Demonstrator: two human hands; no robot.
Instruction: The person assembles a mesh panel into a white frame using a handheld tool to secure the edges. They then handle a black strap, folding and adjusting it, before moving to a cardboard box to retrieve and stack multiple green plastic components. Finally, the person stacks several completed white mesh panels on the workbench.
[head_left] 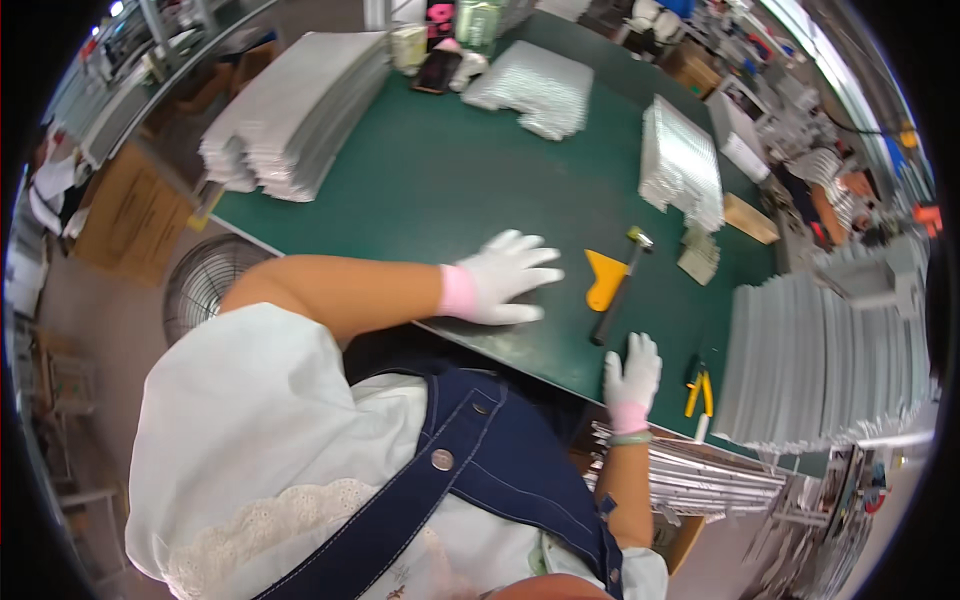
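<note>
My left hand [500, 280], in a white glove with a pink cuff, lies on the green tabletop [440, 170] near its front edge. Its fingers are spread and nothing is in them. My right hand [632, 378], gloved the same way, rests at the table edge farther right with its fingers stretched out and holding nothing. Between and beyond the hands lie a yellow scraper [604, 280] and a hammer [622, 285] with a dark handle, side by side. Right of my right hand is a pair of yellow-handled pliers [699, 388].
Stacked pale sheets [300, 90] stand at the far left. Silvery bubble-wrap pieces [540, 85] lie at the back, with another silvery stack [682, 160] farther right. A phone [437, 72] is near the back edge. Many grey-white panels [820, 370] crowd the right end; a fan [205, 285] stands left.
</note>
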